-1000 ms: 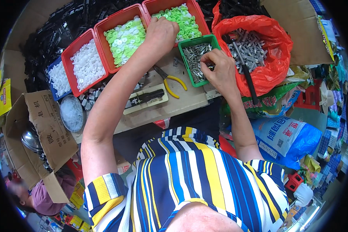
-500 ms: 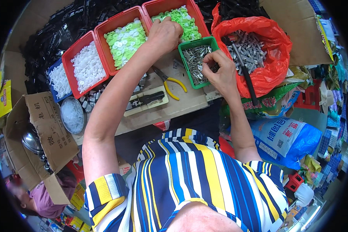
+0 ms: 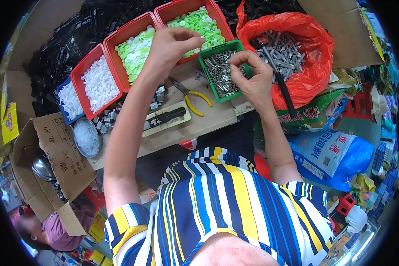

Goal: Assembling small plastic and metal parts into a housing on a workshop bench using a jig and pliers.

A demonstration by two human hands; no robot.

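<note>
My left hand [image 3: 170, 46] hovers at the near edge of the right red tray [image 3: 231, 33], its fingers closed in a pinch. That tray holds green and white plastic discs [image 3: 208, 27]. Anything between those fingertips is too small to make out. Above the small green tray [image 3: 224, 98] my right hand [image 3: 256, 82] pinches thumb and forefinger together; what they hold, if anything, cannot be made out. Thin silvery metal pins [image 3: 219, 73] fill the green tray. Left of my left hand, another red tray [image 3: 111, 42] holds more discs.
Yellow-handled pliers [image 3: 193, 104] and a cream holder [image 3: 186, 116] with a black part lie on the board. Leftward are a red tray of white pieces [image 3: 99, 82] and a clear bowl [image 3: 87, 136]. A red bag [image 3: 317, 48] of grey metal parts and a black-handled tool [image 3: 281, 84] are at right.
My left hand has drawn back out of the right disc tray, toward me and leftward. My right hand stays over the green tray, pinching slightly left of before.
</note>
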